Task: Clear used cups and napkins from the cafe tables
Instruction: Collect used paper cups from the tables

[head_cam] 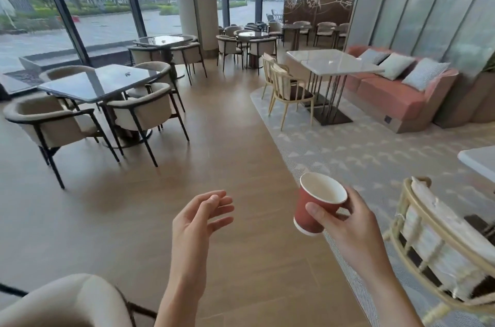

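While the right hand (pixel 348 219) pinches the red paper cup (pixel 318 206) near its rim, tilted, over the near floor, the left hand (pixel 198 217) hangs spread and empty, probably free for litter on the far-left dark tabletop (pixel 99 83).
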